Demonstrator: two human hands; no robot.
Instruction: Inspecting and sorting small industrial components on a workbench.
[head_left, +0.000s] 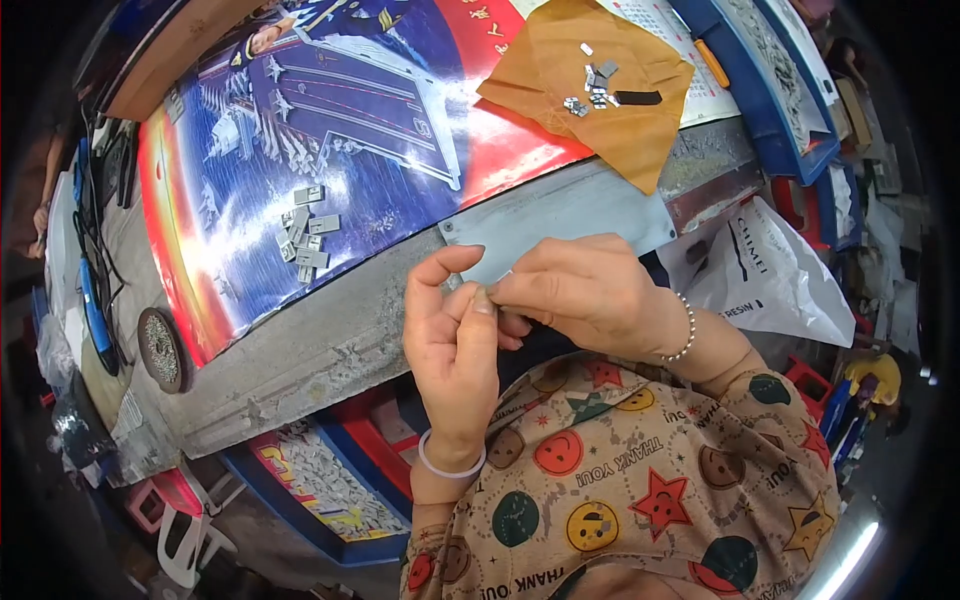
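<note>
My left hand (452,345) and my right hand (585,285) meet over the table's near edge, their fingertips pinched together. Whatever sits between them is too small and covered to name; only a pale sliver shows. The left index finger is raised and curled. Ahead to the left, several small grey plastic parts (303,232) lie loosely grouped on a glossy poster (400,190). Beyond my right hand, a brown paper sheet (640,150) carries several small grey and white pieces (600,85) and a dark rectangular strip (638,98).
A round dish (183,375) of tiny metal pieces stands at the left, near a blue pen-shaped tool (97,315). Blue bins (385,550) hold many small parts, below the table and at far right. An orange-handled tool (711,62) and a white plastic bag (770,275) are at right.
</note>
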